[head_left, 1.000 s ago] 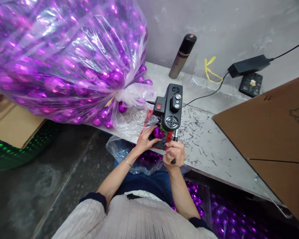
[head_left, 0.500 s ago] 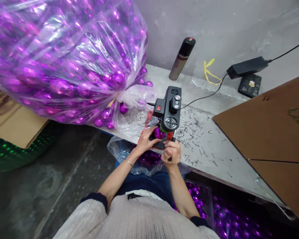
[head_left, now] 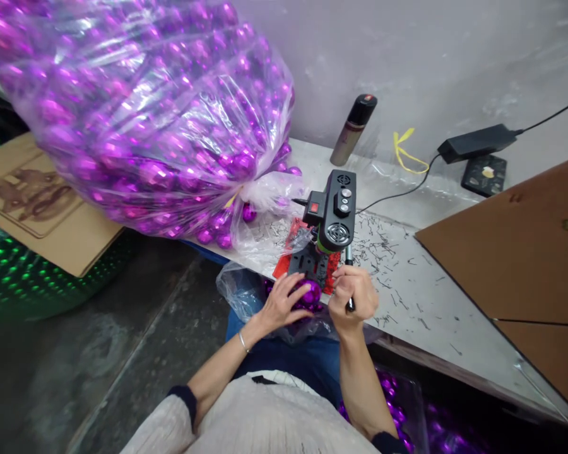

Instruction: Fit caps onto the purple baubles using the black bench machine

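A shiny purple bauble (head_left: 311, 292) sits between the thumb and fingers of my left hand (head_left: 280, 301), just off the front edge of the worktable. My right hand (head_left: 355, 295) is wrapped round the black-ended lever (head_left: 349, 254) of a small black press-like machine (head_left: 336, 211). The machine's head has round vents, knobs and a red switch. Its slotted black base plate (head_left: 305, 261) lies on red material, with no bauble on it. Under my left hand, more purple baubles show in an open clear bag (head_left: 239, 293).
A big clear sack of purple baubles (head_left: 170, 126) fills the left. Small dark wire pieces (head_left: 383, 246) litter the tabletop. Behind stand a spray can (head_left: 353, 129) and a power adapter (head_left: 478, 142) with its cord. A cardboard box (head_left: 515, 252) borders the right.
My left hand has drawn the bauble back from under the machine's head to the table's front edge. My right hand stays on the lever. The whole view has shifted slightly.
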Available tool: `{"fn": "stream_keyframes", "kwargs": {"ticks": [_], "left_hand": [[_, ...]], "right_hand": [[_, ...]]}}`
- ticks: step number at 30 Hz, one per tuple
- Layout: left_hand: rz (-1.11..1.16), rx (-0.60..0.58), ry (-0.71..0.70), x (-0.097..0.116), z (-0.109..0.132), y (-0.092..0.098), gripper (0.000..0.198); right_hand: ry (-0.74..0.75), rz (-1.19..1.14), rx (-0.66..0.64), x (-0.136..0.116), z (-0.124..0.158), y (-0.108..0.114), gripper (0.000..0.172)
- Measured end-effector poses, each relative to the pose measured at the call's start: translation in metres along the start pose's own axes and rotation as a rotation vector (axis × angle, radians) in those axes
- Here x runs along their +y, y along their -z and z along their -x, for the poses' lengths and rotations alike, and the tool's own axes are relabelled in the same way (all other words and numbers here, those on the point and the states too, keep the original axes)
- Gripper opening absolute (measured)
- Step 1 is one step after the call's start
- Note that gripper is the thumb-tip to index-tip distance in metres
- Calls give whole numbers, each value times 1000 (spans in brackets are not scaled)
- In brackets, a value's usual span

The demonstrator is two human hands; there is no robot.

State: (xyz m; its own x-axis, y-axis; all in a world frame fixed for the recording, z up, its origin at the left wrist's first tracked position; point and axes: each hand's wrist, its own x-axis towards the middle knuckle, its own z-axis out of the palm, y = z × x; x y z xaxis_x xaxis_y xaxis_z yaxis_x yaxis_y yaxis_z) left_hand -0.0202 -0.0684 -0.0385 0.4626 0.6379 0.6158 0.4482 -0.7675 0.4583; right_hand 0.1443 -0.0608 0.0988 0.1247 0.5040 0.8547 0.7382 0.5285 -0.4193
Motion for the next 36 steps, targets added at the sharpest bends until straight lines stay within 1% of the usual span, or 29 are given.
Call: {"fn": "stream_keyframes", "kwargs": {"ticks": [1,2,3,4,6,8,9,11,12,14,15,17,19,21,24,26,27,29,31,33,36], "left_hand": [[-15,-2,-17,-1,4,3,86],[-28,10,-4,-6,4,7,90],[-47,39,40,-14,-2,13,88],[-71,79,106,-27,-13,20,79],[-159,178,309,-61,-46,36,55],[-250,269,519,-100,-85,53,45],[-275,275,601,-118,-104,61,44],[-273,178,704,-148,-132,71,43],[-263,128,745,-157,-141,74,43],[-243,57,784,-165,-150,77,41],[-236,44,785,-164,-150,78,41],[-182,43,786,-153,-145,79,44],[-9,74,831,-134,-135,81,55],[320,153,905,-109,-123,81,62],[897,271,973,-71,-104,76,58],[1154,286,997,-50,-93,67,57],[1209,286,1008,-41,-89,60,57],[1185,297,1015,-28,-82,44,60],[1059,292,983,-19,-78,27,66],[913,245,919,-15,-77,13,69],[650,157,782,-14,-77,-1,64]], "right_hand": [[2,-7,2,1,3,-1,20],[4,-14,7,2,5,-2,20],[4,-21,14,3,8,-4,20],[2,-27,19,3,9,-5,20],[0,-34,26,3,11,-6,20],[-2,-37,28,2,10,-6,20],[-1,-37,28,1,10,-6,21],[2,-37,29,0,10,-6,21],[1,-35,28,0,10,-6,21],[-1,-32,20,0,11,-6,21],[-2,-33,16,1,12,-6,21],[-6,-39,9,2,13,-6,21],[-13,-41,16,2,12,-5,21],[-26,-35,25,2,8,-4,22],[-35,-18,37,-2,-2,-3,24],[-31,-1,50,-4,-11,-2,25],[-31,4,57,-5,-14,-2,26],[-24,9,64,-6,-19,-2,26],[-7,15,57,-6,-21,-1,25],[12,32,42,-6,-20,0,25],[30,49,19,-6,-18,1,24]]}}
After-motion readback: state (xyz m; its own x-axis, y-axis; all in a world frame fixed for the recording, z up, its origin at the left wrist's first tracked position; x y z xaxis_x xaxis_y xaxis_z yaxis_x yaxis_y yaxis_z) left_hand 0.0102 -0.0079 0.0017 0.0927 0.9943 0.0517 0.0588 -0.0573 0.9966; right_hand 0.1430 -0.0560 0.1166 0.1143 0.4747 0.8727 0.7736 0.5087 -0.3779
